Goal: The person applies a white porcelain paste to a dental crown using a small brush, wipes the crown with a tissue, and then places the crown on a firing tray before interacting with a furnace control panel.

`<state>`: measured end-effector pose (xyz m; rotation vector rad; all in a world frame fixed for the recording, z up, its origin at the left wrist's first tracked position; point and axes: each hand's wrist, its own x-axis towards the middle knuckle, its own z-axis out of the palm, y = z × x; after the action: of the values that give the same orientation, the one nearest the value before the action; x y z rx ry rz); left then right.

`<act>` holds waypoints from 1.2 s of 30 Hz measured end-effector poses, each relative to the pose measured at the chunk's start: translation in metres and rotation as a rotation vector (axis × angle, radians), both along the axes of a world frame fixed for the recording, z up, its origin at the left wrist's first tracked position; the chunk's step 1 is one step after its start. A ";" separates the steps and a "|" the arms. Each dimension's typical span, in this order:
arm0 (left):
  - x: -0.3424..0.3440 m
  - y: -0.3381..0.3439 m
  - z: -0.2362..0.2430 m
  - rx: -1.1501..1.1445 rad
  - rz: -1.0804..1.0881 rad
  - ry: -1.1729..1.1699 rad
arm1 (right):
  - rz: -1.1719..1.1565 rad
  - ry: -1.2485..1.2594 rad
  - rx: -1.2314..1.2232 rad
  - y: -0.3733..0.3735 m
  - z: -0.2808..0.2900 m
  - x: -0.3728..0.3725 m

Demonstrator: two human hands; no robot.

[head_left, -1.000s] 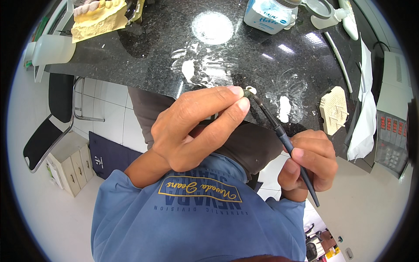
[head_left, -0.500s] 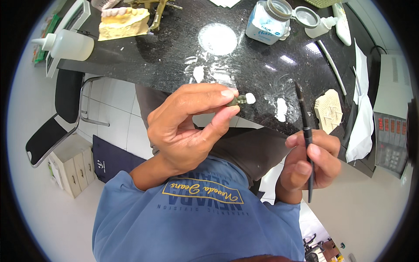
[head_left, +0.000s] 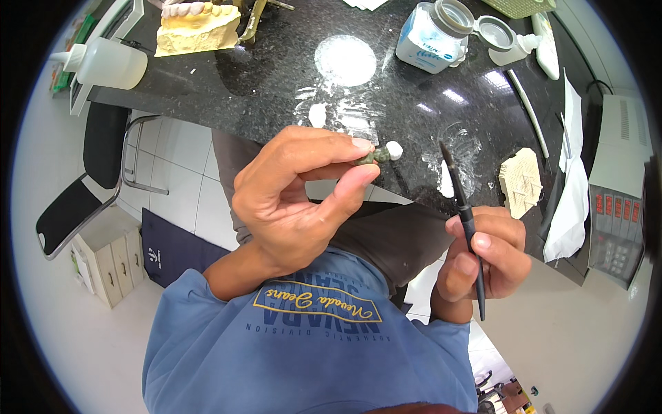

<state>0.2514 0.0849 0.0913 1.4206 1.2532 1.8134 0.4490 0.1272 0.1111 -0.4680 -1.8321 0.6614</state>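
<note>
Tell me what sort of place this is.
Probably a dental laboratory: a yellow toothed model, a white-tipped green piece in the left hand and a fine brush in the right hand.

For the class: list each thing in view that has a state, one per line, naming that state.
Left hand: pinching the green piece
Right hand: holding the brush
Green piece: held, white at its outer end
Brush: tip apart from the green piece
Jar: open
Grey lid: off the jar's mouth
Red display: lit
Cabinet drawers: shut
</note>
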 end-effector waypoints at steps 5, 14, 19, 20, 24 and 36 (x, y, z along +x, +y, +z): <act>-0.001 0.000 0.006 -0.061 -0.002 -0.063 | -0.053 0.000 -0.009 -0.002 0.004 -0.009; -0.003 0.000 0.004 -0.090 -0.025 -0.105 | -0.057 0.105 -0.099 0.002 0.005 -0.024; -0.004 -0.002 0.005 -0.109 -0.021 -0.082 | -0.026 0.035 -0.057 0.007 0.007 -0.026; -0.004 -0.002 0.005 -0.114 -0.025 -0.071 | -0.019 0.032 -0.039 0.007 0.007 -0.027; -0.004 -0.001 0.006 -0.126 -0.039 -0.043 | -0.085 0.035 -0.088 0.004 0.010 -0.028; -0.004 0.002 0.003 -0.081 -0.040 -0.020 | 0.085 -0.016 -0.075 0.007 0.008 -0.011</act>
<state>0.2470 0.0864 0.0942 1.3708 1.2645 1.7266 0.4381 0.1342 0.1195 -0.4478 -1.8551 0.7885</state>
